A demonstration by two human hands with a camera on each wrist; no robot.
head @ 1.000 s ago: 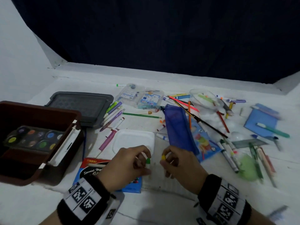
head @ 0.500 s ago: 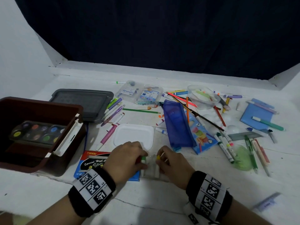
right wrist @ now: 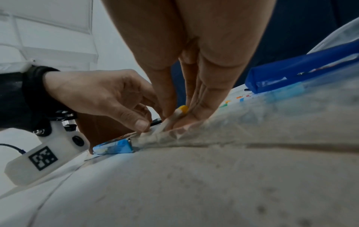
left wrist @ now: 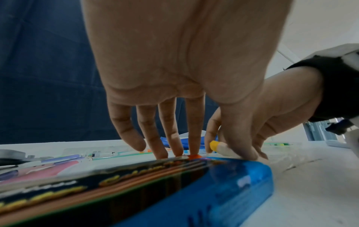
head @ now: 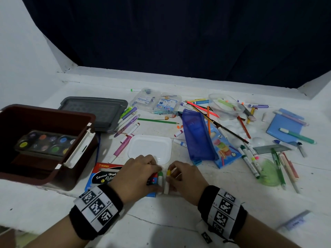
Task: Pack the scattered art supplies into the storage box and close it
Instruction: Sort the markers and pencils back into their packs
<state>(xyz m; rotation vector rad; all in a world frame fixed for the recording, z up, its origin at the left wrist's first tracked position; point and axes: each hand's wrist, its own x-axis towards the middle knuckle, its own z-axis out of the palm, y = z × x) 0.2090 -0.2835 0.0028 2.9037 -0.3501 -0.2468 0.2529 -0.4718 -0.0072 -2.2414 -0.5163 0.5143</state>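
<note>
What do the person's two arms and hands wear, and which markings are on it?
Both hands are bare: left hand, right hand. Each wrist has a black wristband carrying a white strip printed with three square black-and-white codes. The right one is alike. Under the left wrist sits a white camera housing with another code and a dark cable. No sleeves show.

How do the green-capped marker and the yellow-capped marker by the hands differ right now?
The green-capped marker has a green cap, the yellow-capped marker a yellow one. The green one lies beside the left hand, the yellow one beside the right hand, whose fingers touch it. The green one sits nearer the colour pencil box. Both have white barrels and lie side by side, caps pointing away.
</note>
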